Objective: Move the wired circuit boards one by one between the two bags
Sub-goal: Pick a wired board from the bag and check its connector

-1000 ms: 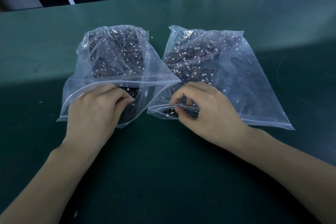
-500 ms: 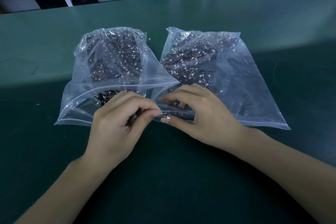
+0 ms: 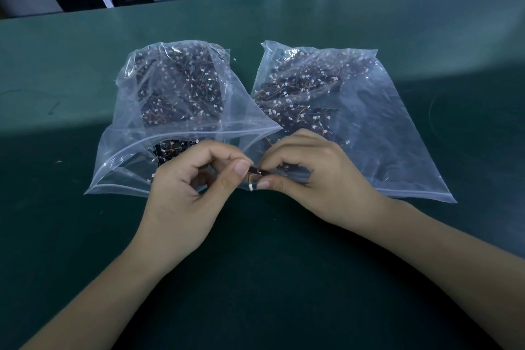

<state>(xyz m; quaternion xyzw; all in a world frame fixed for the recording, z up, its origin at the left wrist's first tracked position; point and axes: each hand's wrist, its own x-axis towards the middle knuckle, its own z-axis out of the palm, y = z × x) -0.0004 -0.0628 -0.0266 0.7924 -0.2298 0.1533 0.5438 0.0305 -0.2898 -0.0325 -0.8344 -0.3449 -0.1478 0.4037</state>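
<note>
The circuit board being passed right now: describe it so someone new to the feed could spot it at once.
On the green table lie two clear bags side by side; look at the near gap between their mouths, where the left hand and right hand meet. The board is the small dark piece pinched between their fingertips, its wire and white plug dangling below. Unlike all the others, it is outside the plastic.
</note>
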